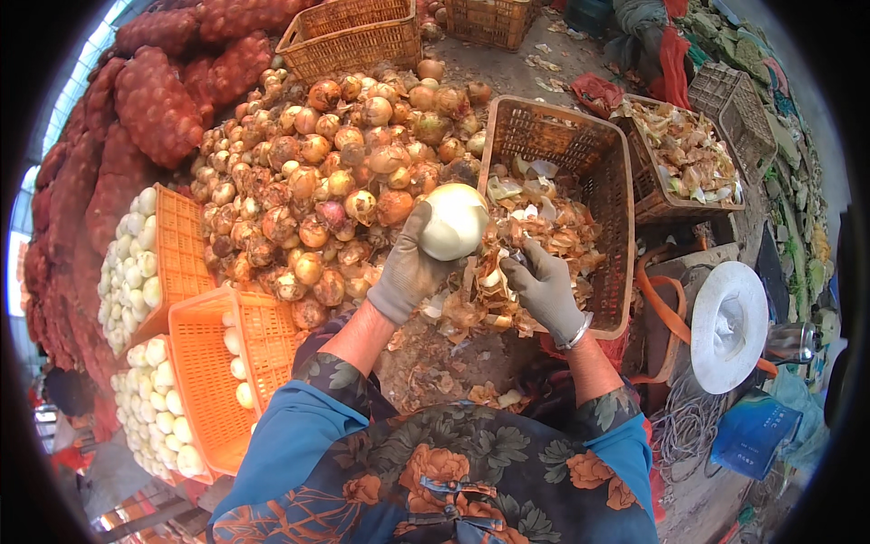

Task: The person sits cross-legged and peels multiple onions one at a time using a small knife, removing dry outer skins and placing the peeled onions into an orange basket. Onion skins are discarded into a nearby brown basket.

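Note:
A large peeled white onion (454, 222) is in my left hand (416, 275), which wears a grey glove and grips it from the left and below. My right hand (544, 282), also gloved, with a metal bangle at the wrist, is closed around a small metal tool (520, 258). Its blade is mostly hidden, so its exact kind is unclear. The tool is apart from the onion, over a heap of onion skins (544, 224) that fills part of a brown plastic crate (627, 204). Beyond my left hand spreads a large pile of unpeeled onions (306, 183).
At the left, an orange crate (204, 381) holds a few peeled onions, beside crates of peeled onions (153, 408). Red mesh sacks (156, 109) are stacked behind. At right are another skin-filled crate (693, 153), a white round lid-like object (728, 326) and a blue packet (756, 433).

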Demonstrator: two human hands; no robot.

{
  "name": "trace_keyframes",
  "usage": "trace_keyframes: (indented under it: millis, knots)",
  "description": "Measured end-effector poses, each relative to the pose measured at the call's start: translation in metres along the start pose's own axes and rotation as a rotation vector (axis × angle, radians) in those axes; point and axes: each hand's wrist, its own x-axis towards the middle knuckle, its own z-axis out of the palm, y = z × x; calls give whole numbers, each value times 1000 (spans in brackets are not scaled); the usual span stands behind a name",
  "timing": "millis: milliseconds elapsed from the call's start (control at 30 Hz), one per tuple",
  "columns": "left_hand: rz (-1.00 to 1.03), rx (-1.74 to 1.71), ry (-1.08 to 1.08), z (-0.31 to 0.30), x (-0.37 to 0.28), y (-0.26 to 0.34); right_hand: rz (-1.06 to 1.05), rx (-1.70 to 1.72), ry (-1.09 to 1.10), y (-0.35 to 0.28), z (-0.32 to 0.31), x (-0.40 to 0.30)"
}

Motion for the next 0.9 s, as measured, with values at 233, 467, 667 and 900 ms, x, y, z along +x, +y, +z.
trace_keyframes:
  millis: [233,467,667,900]
  knots:
    - [-118,-18,-134,0,-9,-10,-23,431,153,-9,-26,18]
    - [-101,162,-281,-7,-7,-12,38,426,319,4,-17,25]
    - [-265,43,-330,5,-9,-23,162,538,148,-3,-13,24]
    - [-276,-21,-158,-9,-3,-30,89,405,263,5,-14,28]
